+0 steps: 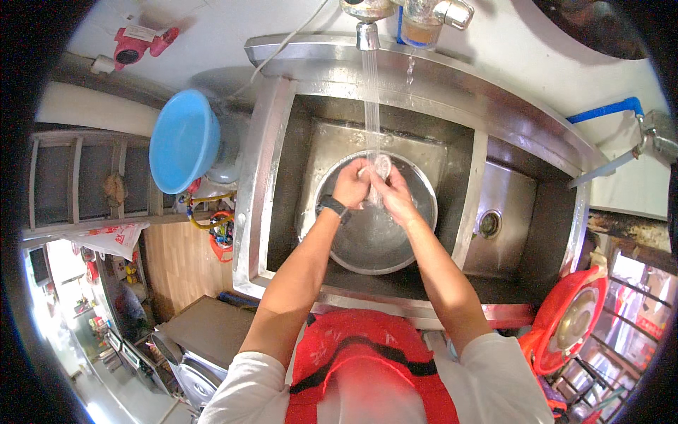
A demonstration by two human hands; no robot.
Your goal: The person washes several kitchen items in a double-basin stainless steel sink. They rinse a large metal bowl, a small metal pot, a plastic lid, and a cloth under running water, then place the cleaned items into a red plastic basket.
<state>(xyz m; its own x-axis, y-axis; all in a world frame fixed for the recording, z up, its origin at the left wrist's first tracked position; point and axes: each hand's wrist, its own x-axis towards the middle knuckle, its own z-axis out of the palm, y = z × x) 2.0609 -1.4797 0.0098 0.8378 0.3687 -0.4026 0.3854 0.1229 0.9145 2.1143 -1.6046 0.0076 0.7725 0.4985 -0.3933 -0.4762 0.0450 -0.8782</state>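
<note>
Water runs from the metal faucet [367,36] at the top onto both of my hands. My left hand [351,185], with a dark watch on its wrist, and my right hand [392,191] are together around a small pale round object [381,165], which I cannot name for certain. My fingers and the water partly cover it. Below my hands, a round metal basin [371,268] sits inside the left bowl of the stainless-steel sink [466,233], and its inside looks wet.
The right sink bowl holds a drain [490,223]. A blue plastic basin [183,142] stands left of the sink. At the right is a red plastic basin or tub [569,320] with a metal piece in it. A blue pipe [604,111] runs along the wall.
</note>
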